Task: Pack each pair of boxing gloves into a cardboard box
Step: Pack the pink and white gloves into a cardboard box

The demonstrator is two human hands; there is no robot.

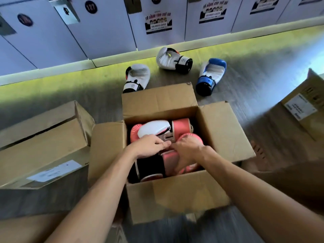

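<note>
Both hands are down in the open box point(175, 190): your left hand point(149, 146) has its fingers point(163, 143) pinching the white-and-pink glove point(154, 128), your right hand point(187, 148) is curled over a pink glove point(192, 137). It's crammed. Let go early and the padding may spring up, blocking the flaps point(157, 102).

In front of me, open brown cardboard box point(177, 192): matt, dry card w/ creased flaps. Pink-and-white boxing gloves point(154, 130) inside: smooth, glossy, leather-type skin. Grey floor point(254, 88): wood-grain planks, low sheen. Pale locker doors point(108, 37): smooth, satin.

Bright daylight upper right; edges blurred, wide-angle distortion.
</note>
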